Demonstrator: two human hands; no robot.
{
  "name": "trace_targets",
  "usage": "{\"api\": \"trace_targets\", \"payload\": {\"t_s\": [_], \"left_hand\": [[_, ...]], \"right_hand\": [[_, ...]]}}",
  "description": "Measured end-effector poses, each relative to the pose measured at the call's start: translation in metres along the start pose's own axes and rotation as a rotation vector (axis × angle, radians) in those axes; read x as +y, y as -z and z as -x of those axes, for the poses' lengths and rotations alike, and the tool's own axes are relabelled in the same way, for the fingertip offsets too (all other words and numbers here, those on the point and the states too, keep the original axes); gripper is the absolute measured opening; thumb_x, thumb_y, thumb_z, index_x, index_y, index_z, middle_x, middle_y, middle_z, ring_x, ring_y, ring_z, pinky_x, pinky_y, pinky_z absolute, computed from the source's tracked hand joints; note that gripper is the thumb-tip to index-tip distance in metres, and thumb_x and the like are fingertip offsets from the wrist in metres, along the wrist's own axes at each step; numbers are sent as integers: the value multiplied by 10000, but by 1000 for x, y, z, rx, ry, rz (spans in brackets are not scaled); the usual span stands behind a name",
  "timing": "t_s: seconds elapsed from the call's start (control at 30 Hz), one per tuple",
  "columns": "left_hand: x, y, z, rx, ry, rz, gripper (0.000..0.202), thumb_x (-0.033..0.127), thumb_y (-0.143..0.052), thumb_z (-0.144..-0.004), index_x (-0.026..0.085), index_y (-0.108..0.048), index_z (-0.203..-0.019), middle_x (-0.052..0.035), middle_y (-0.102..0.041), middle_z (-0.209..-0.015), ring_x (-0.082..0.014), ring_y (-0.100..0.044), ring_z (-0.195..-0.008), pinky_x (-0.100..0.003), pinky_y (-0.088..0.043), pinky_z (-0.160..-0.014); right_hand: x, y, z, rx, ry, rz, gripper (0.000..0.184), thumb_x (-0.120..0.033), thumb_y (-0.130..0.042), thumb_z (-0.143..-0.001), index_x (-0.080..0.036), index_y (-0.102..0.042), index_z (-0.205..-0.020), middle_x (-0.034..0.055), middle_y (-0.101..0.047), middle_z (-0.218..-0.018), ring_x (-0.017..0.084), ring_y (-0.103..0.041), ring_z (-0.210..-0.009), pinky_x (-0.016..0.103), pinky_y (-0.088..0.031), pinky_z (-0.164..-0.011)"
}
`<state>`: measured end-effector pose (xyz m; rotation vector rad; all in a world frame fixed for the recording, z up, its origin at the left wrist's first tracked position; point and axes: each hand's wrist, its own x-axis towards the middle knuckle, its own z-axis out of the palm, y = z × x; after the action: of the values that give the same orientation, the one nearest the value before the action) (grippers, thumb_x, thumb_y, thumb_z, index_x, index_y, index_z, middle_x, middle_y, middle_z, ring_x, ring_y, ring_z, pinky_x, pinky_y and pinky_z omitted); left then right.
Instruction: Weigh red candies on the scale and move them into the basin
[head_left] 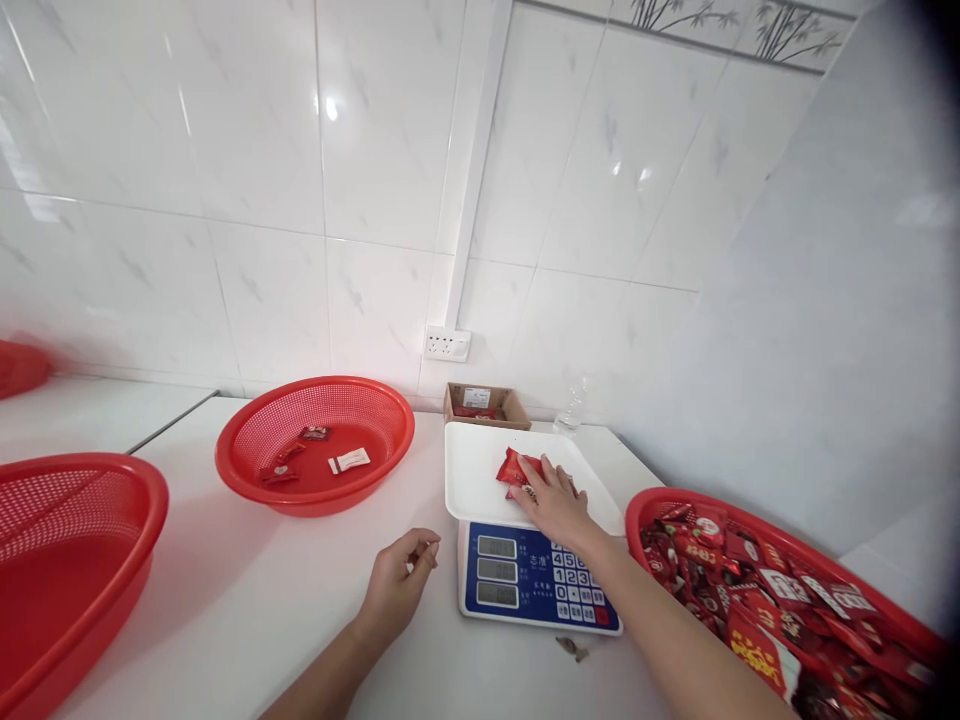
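Just right of frame centre, the right hand (553, 500) lies flat, fingers spread, on red packets (516, 467) in the white tray (480, 470) of the scale (536, 580). Lift it clear before reading (any pressure skews the weight). The left hand (397, 580), loosely curled on the table (247, 590), holds nothing visible.

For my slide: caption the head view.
Right hand presses red packets on scale tray; left hand rests nearby.
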<state>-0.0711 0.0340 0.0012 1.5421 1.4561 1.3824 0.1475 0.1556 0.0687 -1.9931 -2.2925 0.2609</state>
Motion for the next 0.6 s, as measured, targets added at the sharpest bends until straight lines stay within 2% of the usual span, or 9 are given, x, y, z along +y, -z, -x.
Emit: {"api": "trace_targets", "payload": {"t_s": [0.17,0.3,0.37,0.47,0.53,0.6], "left_hand": [[3,0,0,3,1,-35,302,456,-449,-817,197,-599,-854,0,-580,-629,-159,-592,-649,-260,-483,-629],[4,2,-1,5,-5,-38,310,463,-455,-812,193,-600,-858,-6,-579,-633,-163,-596,-649,-258,-483,-611],[4,3,-1,14,-19,-39,309,462,-459,-805,191,-601,-852,-6,-581,-626,-164,-597,-640,-260,-484,-610],[3,3,-1,9,-40,-51,296,454,-459,-804,197,-597,-853,-3,-593,-632,-163,-604,-643,-260,-487,-623],[2,2,-2,-6,-41,-64,288,450,-458,-809,201,-592,-860,-2,-598,-644,-163,-610,-655,-254,-487,-620],[0,1,-1,-18,-37,-75,282,449,-460,-810,204,-590,-863,0,-601,-647,-162,-613,-658,-250,-488,-616]], "right_hand": [[-9,-3,-20,20,55,-35,607,-557,-282,-865,-280,-245,-1403,106,-139,-1498,334,-114,-1344,591,-134,-1021],[-5,12,-13,98,91,-86,596,-562,-226,-880,-293,-202,-1411,100,-95,-1506,303,-86,-1354,585,-175,-1019],[10,26,1,155,93,-89,585,-533,-219,-893,-273,-189,-1416,96,-74,-1508,272,-54,-1362,549,-186,-1036],[50,44,35,203,61,-76,584,-497,-300,-884,-237,-239,-1404,90,-100,-1506,258,-54,-1363,491,-183,-1064],[81,49,62,147,22,-90,613,-499,-366,-858,-222,-267,-1396,91,-119,-1502,246,-69,-1364,449,-178,-1080],[112,48,89,-11,-52,-104,648,-517,-414,-828,-231,-279,-1393,91,-116,-1503,250,-81,-1362,447,-199,-1074]]}}
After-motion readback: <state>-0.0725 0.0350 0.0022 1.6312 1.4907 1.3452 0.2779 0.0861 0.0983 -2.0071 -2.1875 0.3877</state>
